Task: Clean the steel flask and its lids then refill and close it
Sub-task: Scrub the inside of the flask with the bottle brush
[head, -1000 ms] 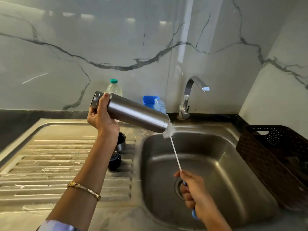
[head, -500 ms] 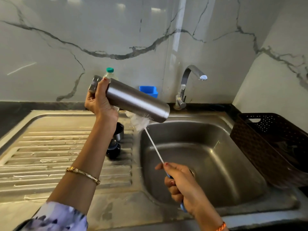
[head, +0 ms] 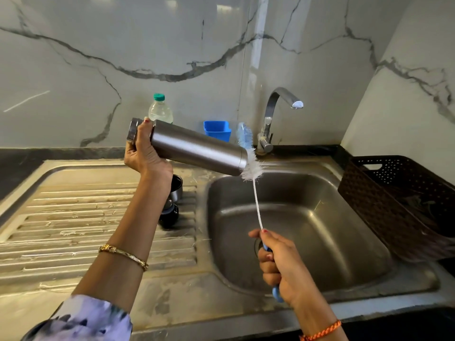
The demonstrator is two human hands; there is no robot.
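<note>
Left hand (head: pixel 145 156) grips steel flask (head: pixel 197 150) by its base, mid-frame, mouth tilted over sink (head: pixel 344 254) | right hand (head: pixel 280 262) grips bottle brush (head: pixel 253 168) handle, bristles at the mouth | advice: steady flask, feed brush straight in, twist.

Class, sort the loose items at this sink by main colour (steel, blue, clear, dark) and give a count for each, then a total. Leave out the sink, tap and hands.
Steel: 1, the flask
Blue: 2, the blue tub and the blue-handled bottle brush
Clear: 1, the plastic bottle
Dark: 3, the two lids and the brown basket
Total: 7
</note>
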